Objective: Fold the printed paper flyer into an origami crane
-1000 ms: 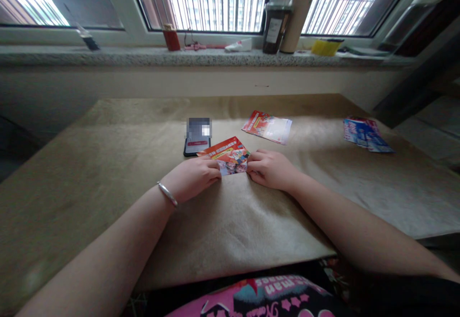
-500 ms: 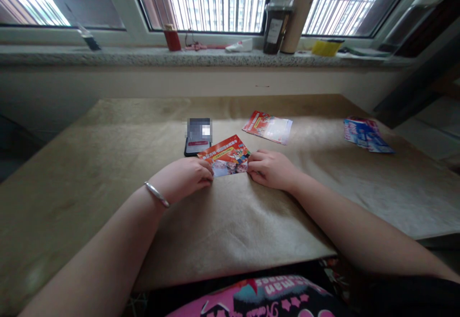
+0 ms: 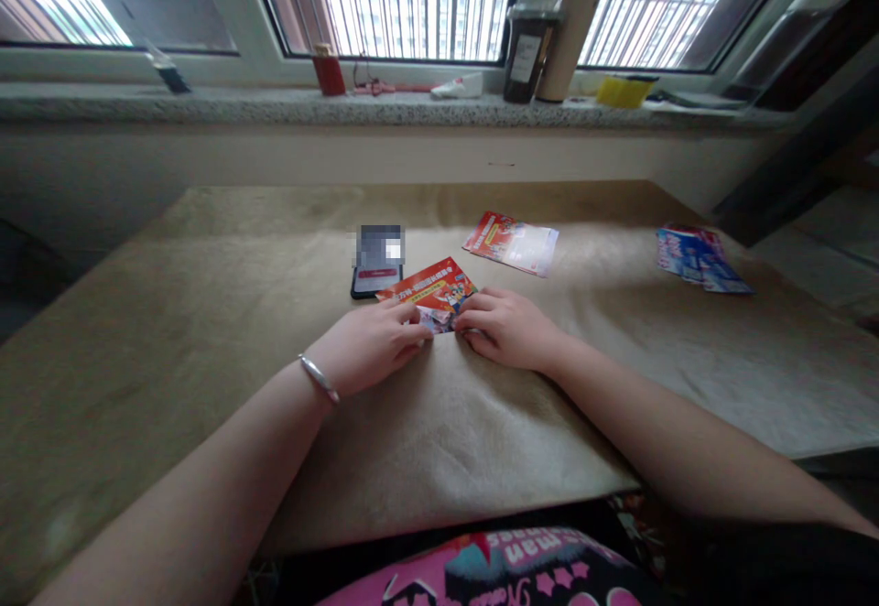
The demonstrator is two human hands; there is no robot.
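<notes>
A red printed flyer (image 3: 432, 284) lies on the covered table, its far corner pointing toward the window. At its near edge, on the left, my left hand (image 3: 381, 336) has its fingers bent and closed on the paper. My right hand (image 3: 504, 324) grips the same edge from the right, thumb and fingers pinched together. Only a small gap separates the two hands, and their fingers cover the flyer's lower corners. Just beyond my left hand, a phone (image 3: 377, 280) lies close to the flyer's left corner.
Farther back lies another red and white flyer (image 3: 512, 243). Several blue and red packets or cards (image 3: 700, 260) are fanned out at the right. On the windowsill (image 3: 240, 110) stand a red container (image 3: 329, 71), a dark lidded jar (image 3: 526, 57) and a yellow item (image 3: 623, 91).
My left hand has slid right along the flyer's near edge, and my right hand has shifted slightly left. The gap between them has narrowed. The flyer has stayed almost in place.
</notes>
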